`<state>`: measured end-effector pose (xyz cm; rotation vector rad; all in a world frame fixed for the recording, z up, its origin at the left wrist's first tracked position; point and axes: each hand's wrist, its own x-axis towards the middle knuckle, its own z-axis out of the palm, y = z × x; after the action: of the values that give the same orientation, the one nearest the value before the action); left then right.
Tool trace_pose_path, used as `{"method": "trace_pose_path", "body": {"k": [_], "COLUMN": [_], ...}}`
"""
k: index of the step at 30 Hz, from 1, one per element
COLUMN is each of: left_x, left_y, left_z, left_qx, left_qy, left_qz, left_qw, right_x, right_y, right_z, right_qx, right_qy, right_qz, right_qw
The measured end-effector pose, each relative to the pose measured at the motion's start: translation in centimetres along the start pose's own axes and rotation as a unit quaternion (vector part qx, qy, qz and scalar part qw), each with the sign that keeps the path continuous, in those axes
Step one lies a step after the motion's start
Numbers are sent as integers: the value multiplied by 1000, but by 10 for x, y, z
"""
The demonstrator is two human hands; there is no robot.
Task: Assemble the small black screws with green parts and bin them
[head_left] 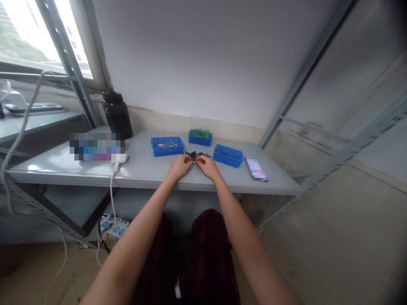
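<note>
A pile of small black pieces [197,154] lies on the grey shelf top [136,169]. Just in front of it, my left hand [180,165] and my right hand [207,165] face each other with fingers pinched together; whatever they hold is too small to name. Behind and left of the pile is a blue bin [167,151] with silvery metal pieces. Green pieces [200,134] fill another blue bin [199,140] at the back. To the right of my right hand stands a third blue bin [228,156], its floor partly hidden.
A dark bottle [117,114] stands at the back left, near a blurred-out object [97,147] and a white plug with a cable [120,158]. A phone [256,169] lies at the right. Metal posts frame the shelf; a power strip [114,225] is below.
</note>
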<state>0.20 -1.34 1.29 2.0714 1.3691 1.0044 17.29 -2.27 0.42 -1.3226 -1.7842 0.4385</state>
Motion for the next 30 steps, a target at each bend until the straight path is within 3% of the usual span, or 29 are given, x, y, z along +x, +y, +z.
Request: {"method": "trace_pose_path", "body": {"k": [30], "left_x": [1], "left_y": [-1], "left_z": [0], "left_qx": [-2], "left_qy": [0], "left_qz": [0], "left_qw": [1000], "right_x": [0], "right_y": [2], "right_z": [0], "right_qx": [6], "right_qy": [-1], "right_qz": [2], "right_qw": [1000]}}
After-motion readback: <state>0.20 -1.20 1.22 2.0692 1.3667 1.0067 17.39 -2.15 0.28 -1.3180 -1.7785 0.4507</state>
